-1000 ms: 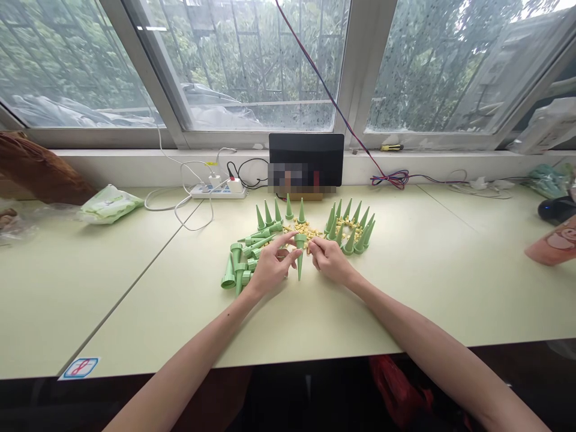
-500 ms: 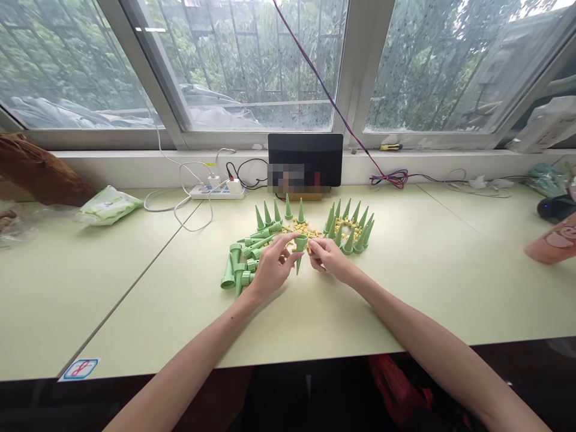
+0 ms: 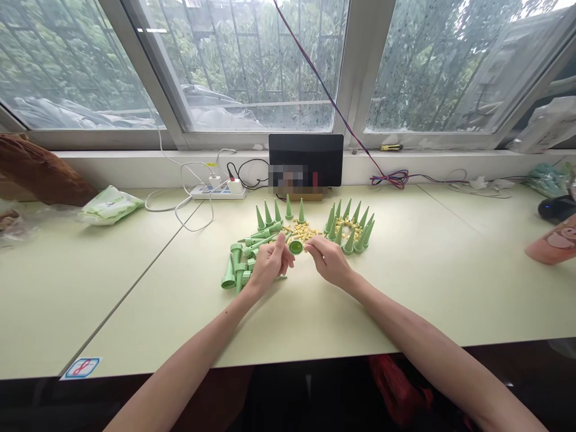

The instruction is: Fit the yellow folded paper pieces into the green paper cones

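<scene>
The green cone (image 3: 296, 248) got tipped so its mouth faces the camera, with the left hand (image 3: 270, 264) gripping it near the yellow pieces (image 3: 306, 230). Right hand (image 3: 330, 261) fingertips are pinched together just beside it, can't tell on what. Corner card (image 3: 81, 368) has a red squiggle, kinda like an 8.
</scene>
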### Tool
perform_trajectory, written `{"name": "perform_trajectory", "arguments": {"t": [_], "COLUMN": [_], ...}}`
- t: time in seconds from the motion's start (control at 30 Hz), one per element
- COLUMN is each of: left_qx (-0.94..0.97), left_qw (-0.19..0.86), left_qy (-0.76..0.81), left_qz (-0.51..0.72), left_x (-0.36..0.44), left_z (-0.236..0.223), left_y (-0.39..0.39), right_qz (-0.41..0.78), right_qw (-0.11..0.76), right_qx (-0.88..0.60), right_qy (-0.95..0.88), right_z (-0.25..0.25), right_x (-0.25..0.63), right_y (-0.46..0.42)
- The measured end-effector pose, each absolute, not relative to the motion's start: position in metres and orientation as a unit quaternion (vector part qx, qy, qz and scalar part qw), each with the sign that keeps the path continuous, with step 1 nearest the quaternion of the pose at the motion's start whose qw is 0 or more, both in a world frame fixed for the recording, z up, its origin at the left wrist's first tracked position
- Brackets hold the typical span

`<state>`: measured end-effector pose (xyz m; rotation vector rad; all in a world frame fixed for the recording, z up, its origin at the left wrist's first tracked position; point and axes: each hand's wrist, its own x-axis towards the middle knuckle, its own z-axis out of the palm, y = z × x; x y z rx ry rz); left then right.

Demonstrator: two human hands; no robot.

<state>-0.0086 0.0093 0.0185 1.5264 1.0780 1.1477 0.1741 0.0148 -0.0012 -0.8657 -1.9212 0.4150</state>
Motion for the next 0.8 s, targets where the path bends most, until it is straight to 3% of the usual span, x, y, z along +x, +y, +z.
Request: {"name": "perform_trajectory", "arguments": {"t": [0.3,0.8], "left_qx": [0.633,0.715], "left_qw": [0.534,0.441], "left_qy": [0.402,0.393], "left_qz": [0.391,0.373], "left_x": [-0.0093,-0.0114], "left_z": [0.0206,0.0168], "left_y": [0.0095,0.0103], "right_qz": [0.169,0.223], "right_qw": [0.476,0.455], "right_qx": [-0.331,-0.379], "right_qy": [-0.797,-0.774], "right_z": [-0.0008,-0.0052], "right_x": [0.1739,0.1751], "right_y": [0.0145,0.0196]}}
